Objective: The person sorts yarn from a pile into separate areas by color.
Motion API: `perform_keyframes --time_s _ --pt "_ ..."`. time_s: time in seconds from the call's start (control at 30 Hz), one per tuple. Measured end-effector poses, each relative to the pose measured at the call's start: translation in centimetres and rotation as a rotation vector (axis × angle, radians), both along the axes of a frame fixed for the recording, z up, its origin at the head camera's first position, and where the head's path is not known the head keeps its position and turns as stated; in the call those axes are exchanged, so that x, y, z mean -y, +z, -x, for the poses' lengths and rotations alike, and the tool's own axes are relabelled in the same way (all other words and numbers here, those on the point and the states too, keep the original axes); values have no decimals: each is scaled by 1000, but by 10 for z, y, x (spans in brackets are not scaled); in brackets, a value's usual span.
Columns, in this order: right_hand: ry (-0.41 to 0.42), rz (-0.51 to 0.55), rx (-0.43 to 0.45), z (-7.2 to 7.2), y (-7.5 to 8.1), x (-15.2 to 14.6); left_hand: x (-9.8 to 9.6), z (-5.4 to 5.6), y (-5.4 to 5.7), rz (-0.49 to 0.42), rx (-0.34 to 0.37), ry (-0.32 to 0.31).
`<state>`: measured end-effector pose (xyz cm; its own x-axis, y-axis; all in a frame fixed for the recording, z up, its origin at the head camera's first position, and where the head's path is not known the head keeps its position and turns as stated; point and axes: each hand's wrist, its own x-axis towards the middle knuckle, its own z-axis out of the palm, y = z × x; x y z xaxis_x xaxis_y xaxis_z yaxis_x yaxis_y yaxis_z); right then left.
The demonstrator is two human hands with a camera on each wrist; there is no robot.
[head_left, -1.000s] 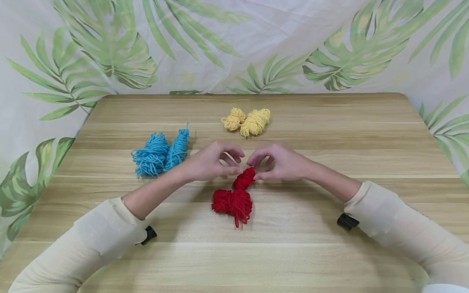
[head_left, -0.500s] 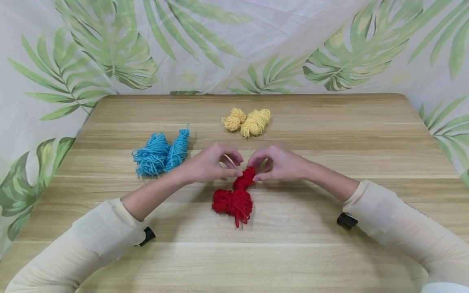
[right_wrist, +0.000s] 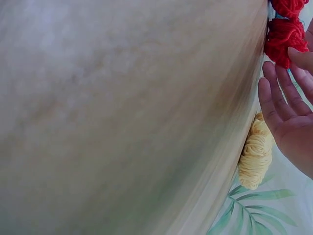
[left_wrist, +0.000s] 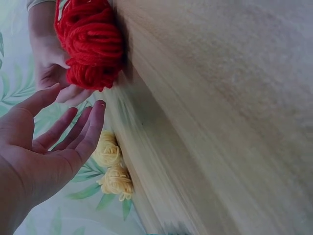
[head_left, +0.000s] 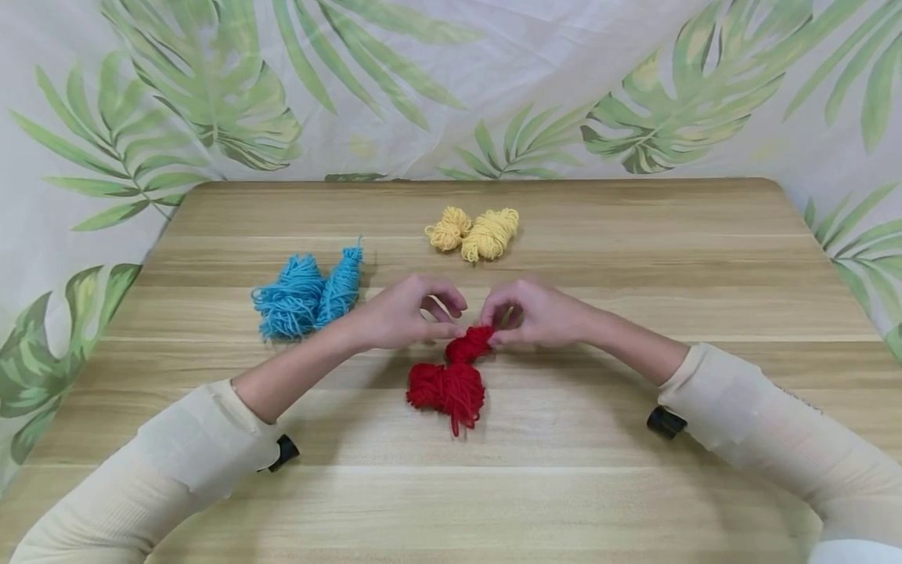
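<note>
A small red yarn bundle (head_left: pixel 470 344) lies against a larger red yarn bundle (head_left: pixel 446 389) at the middle of the table. My right hand (head_left: pixel 539 313) has its thumb and index finger at the small bundle's right end, pinching it. In the right wrist view the thumb (right_wrist: pixel 299 58) overlaps that red yarn. My left hand (head_left: pixel 405 313) is at the other side, fingers loosely bent and parted, thumb tip right at the bundle's upper left edge. The left wrist view shows nothing between the left fingers (left_wrist: pixel 90 129).
Two blue yarn bundles (head_left: pixel 289 298) lie left, beside the left forearm. Farther back on the wooden table (head_left: pixel 634 235) sit two yellow yarn bundles (head_left: pixel 491 234). A leaf-patterned cloth (head_left: pixel 395 94) hangs behind the table's far edge.
The small red bundle has turned, its upper end swinging down and right, so it lies flatter. The right fingers have shifted slightly with it; the left hand has barely moved.
</note>
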<state>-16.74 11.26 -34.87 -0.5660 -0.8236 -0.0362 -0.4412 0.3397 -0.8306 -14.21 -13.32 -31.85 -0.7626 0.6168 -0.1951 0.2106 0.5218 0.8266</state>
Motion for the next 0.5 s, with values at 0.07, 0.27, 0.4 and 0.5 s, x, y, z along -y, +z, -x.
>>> perform_keyframes --time_s 0.07,0.27,0.4,0.5 --pt "13 6 9 0 0 0 0 0 1 -1 -2 3" --pt "49 16 7 1 0 1 0 2 2 2 -6 5" --pt "55 8 -24 2 -2 2 0 2 3 5 -2 2" --pt "48 6 -44 3 -3 2 0 2 4 7 -6 0"
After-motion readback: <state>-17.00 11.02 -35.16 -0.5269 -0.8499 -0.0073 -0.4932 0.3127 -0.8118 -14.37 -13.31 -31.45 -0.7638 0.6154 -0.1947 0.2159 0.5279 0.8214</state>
